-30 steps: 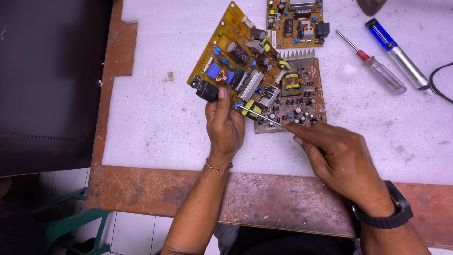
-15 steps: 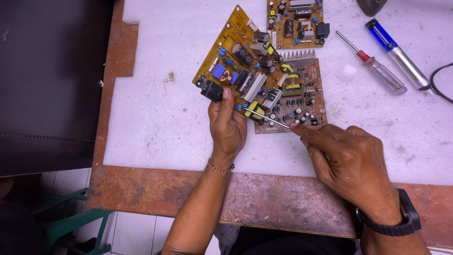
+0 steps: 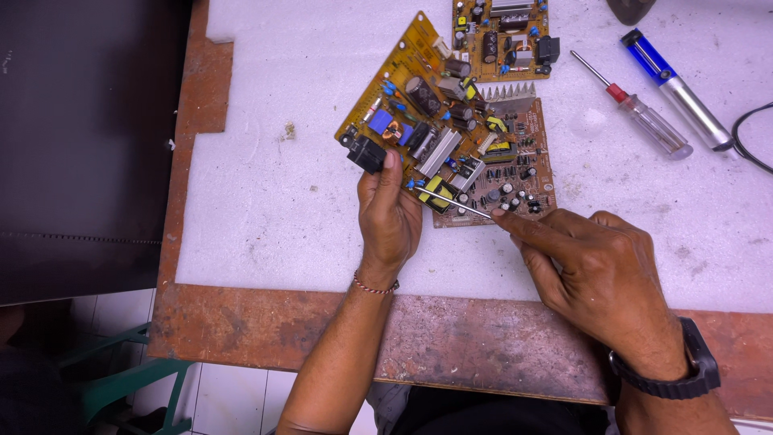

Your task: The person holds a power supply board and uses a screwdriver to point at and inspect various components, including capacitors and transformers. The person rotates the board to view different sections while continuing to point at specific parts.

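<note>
Left hand (image 3: 389, 221) grips the near-left edge of the yellow circuit board (image 3: 419, 121), thumb tip against the black relay block (image 3: 367, 153) at its corner; board is tilted, lifted off the white work mat (image 3: 266, 209). Right hand (image 3: 600, 270) pinches a thin metal probe (image 3: 455, 203), tip on the board's near end beside the left fingers. Brown circuit board (image 3: 519, 165) lies flat under the yellow board's right side, finned heatsink at its far edge. Second yellow board (image 3: 499, 36) sits further back. Right of the boards: red-handled clear screwdriver (image 3: 636, 109), then blue-and-silver desoldering pump (image 3: 676, 89), well apart from both hands. Black cable (image 3: 753, 141) at right edge. Black wristwatch (image 3: 684, 374) on the right wrist, beaded bracelet (image 3: 374, 286) on the left.
</note>
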